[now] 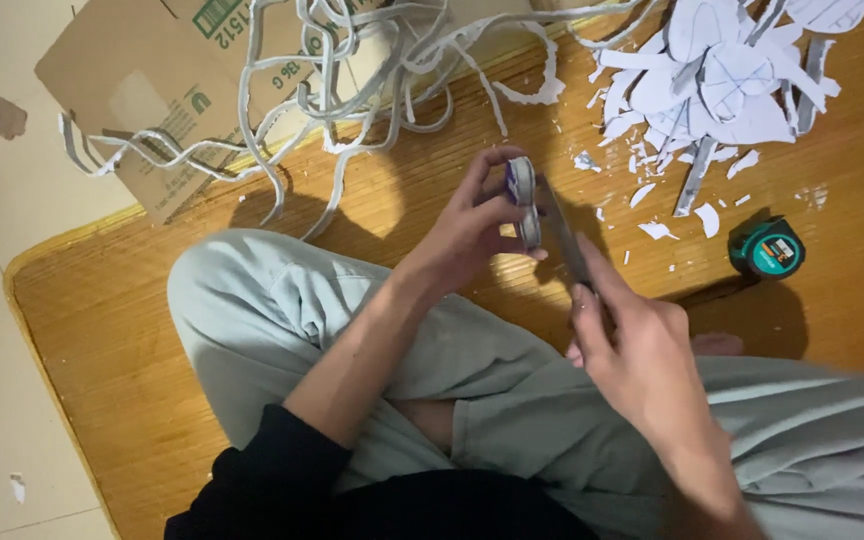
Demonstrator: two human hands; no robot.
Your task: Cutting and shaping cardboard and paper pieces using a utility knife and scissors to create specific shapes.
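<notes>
My left hand (472, 225) grips a small stack of grey-white cut-out pieces (523, 200), held on edge above my knee. My right hand (632, 345) holds a long dark blade-like tool (562, 235) whose tip rests against the side of the stack. Both hands hover over my crossed legs in pale green trousers (282, 320). I sit on a woven bamboo mat (102, 330).
A flattened cardboard box (152, 90) lies at the top left with a tangle of long grey-white trimmed strips (352, 70) over it. A pile of cut oval shapes and scraps (722, 80) lies top right. A green tape measure (766, 247) sits right of my hands.
</notes>
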